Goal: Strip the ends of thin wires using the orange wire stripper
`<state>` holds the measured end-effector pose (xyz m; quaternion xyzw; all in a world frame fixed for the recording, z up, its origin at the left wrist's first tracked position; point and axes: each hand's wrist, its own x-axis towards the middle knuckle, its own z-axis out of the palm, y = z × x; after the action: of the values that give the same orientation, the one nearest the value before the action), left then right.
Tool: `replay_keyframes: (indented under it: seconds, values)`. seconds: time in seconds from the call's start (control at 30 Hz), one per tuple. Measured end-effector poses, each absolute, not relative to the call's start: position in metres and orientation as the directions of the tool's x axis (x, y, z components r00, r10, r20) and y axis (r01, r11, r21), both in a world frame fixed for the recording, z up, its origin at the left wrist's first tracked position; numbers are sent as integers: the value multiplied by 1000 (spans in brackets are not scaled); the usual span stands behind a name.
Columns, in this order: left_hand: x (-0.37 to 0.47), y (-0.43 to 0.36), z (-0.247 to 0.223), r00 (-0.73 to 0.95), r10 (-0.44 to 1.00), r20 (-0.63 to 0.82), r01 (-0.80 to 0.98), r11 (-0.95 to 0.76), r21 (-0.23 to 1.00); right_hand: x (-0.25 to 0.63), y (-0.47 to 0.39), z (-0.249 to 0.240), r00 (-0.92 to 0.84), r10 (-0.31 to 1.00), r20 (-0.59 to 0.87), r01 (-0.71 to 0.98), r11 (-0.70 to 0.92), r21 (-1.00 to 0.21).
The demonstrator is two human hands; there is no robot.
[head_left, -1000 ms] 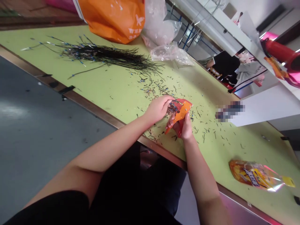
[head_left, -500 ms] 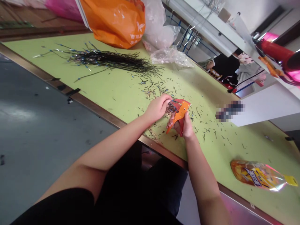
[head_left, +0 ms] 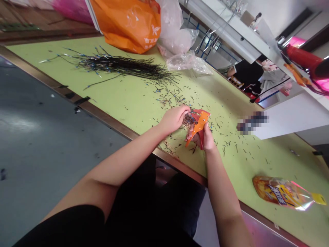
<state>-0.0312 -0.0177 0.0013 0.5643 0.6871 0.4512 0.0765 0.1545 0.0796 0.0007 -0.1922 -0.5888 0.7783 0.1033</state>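
Observation:
My right hand (head_left: pixel 207 137) is wrapped round the handles of an orange and red wire stripper (head_left: pixel 202 124), with its jaws tilted up and away from me. At the jaws, my left hand (head_left: pixel 174 117) has thumb and fingers pinched on a thin dark wire (head_left: pixel 192 112), mostly hidden by the fingers and the tool. Beneath both hands lies a small heap of wire scraps (head_left: pixel 189 120), some blue and some copper-coloured. Farther left on the green table (head_left: pixel 123 99) rests a long bundle of black wires (head_left: pixel 128 67) with blue bits toward its left end.
Short cut pieces are scattered around my hands. An orange bag (head_left: pixel 128 27) and clear plastic bags (head_left: pixel 177 41) stand at the back. To the right lie a drink bottle (head_left: pixel 285 192) and a white panel (head_left: pixel 280 116). Beyond the table sits another person (head_left: pixel 248 72).
The wire stripper and my right hand have shifted very slightly to the right. My left hand stays pinched beside the jaws, and the view has moved a little.

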Motion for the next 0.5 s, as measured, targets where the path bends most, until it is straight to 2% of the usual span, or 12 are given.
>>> replay_keyframes:
  seconds: [0.23, 0.4, 0.5]
  values:
    - [-30, -16, -4, -410, 811, 418, 634, -77, 769, 156, 80, 1, -922, 342, -179, 54, -343, -938]
    - [-27, -16, -5, -406, 824, 396, 588, -95, 803, 154, 79, 2, -899, 417, -131, 30, -240, -970]
    - [-26, -17, -3, -408, 833, 375, 587, -75, 806, 154, 78, 1, -912, 391, -126, 27, -248, -968]
